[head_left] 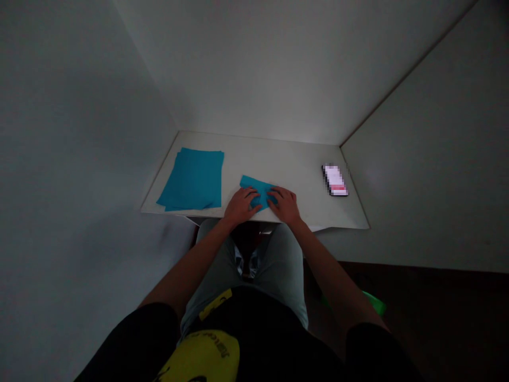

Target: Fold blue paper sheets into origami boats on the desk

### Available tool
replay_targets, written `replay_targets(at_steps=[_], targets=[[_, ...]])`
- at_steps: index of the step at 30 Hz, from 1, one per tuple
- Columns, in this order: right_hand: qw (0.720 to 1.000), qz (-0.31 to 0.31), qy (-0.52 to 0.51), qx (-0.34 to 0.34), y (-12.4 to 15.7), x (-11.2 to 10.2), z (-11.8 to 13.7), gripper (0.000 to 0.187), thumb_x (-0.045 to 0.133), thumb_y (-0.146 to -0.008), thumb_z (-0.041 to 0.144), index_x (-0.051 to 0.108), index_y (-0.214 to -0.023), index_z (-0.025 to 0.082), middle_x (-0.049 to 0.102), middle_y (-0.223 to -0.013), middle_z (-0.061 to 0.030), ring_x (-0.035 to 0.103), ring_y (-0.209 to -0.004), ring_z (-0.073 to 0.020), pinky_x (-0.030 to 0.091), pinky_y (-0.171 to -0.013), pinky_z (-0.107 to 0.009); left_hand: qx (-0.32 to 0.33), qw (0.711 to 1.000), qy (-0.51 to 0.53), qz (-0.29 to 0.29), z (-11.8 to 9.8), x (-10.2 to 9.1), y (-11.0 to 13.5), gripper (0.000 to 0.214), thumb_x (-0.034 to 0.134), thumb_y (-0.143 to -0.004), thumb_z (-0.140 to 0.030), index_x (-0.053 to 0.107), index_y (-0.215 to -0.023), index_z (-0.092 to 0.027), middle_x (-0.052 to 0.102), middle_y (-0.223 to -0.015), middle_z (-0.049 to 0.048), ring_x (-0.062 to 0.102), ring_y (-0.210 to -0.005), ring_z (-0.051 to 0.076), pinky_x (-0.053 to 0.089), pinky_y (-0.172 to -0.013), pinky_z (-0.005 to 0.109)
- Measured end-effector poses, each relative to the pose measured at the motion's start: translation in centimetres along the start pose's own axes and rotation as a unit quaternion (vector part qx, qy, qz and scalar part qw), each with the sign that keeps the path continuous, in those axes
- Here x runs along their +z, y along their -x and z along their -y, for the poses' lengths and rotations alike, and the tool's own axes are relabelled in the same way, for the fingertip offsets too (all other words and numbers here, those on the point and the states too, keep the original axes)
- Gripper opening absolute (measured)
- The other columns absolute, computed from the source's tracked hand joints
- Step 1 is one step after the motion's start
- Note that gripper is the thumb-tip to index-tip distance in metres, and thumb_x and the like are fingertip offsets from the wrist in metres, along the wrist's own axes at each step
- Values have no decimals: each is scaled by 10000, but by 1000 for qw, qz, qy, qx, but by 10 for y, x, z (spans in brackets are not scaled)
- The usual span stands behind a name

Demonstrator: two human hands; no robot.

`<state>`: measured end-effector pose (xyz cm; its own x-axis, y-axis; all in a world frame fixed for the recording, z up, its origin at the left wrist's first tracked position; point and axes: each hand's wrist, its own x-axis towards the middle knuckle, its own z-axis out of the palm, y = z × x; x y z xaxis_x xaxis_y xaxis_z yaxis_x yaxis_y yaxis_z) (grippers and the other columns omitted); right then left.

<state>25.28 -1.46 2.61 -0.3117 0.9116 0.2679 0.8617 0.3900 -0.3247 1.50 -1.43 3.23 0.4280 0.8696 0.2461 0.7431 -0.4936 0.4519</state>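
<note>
A folded piece of blue paper [262, 187] lies on the white table in front of me, its upper edge slanting down to the right. My left hand [240, 205] rests on its left side, fingers spread over the paper and the thumb near its lower edge. On the right side, my right hand [285, 204] lies on the paper in the same way, fingers apart and slightly bent. Both hands press from above; part of the paper is hidden beneath them. To the left is a small stack of flat blue sheets [194, 178], apart from my left hand.
The white table [278, 154] stands against a wall, with further walls at both sides. A phone [335, 180] with a lit, blurred screen lies near its right edge. My legs [280, 260] are under the table's front edge. Something green [374, 303] is on the dark floor.
</note>
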Motion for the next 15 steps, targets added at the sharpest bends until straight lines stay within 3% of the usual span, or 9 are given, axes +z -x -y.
replay_targets(at_steps=[6, 9, 15], targets=[[999, 40, 36, 6, 34, -15, 16, 490, 576, -1082, 560, 663, -1472, 276, 665, -1509, -118, 589, -1295, -350, 409, -1092, -520, -43, 998, -48, 8, -6, -6, 0, 382, 628, -1028, -312, 755, -1385, -362, 596, -1533, 105, 499, -1407, 357, 415, -1147, 569], [997, 71, 18, -34, 48, -23, 23, 519, 590, -1065, 612, 676, -1459, 286, 699, -1455, -107, 607, -1250, -348, 419, -1078, -516, -53, 998, -38, 20, -6, -6, -2, 412, 584, -1024, -205, 788, -1322, -404, 647, -1459, 84, 521, -1355, 342, 398, -1100, 559], [997, 52, -25, -41, 46, -34, 9, 552, 503, -1113, 558, 587, -1565, 254, 654, -1548, -113, 576, -1408, -320, 412, -1169, -492, -12, 997, 12, 72, -7, -11, -20, 378, 548, -980, -76, 846, -981, -310, 780, -1195, 49, 644, -1188, 279, 358, -1078, 539]])
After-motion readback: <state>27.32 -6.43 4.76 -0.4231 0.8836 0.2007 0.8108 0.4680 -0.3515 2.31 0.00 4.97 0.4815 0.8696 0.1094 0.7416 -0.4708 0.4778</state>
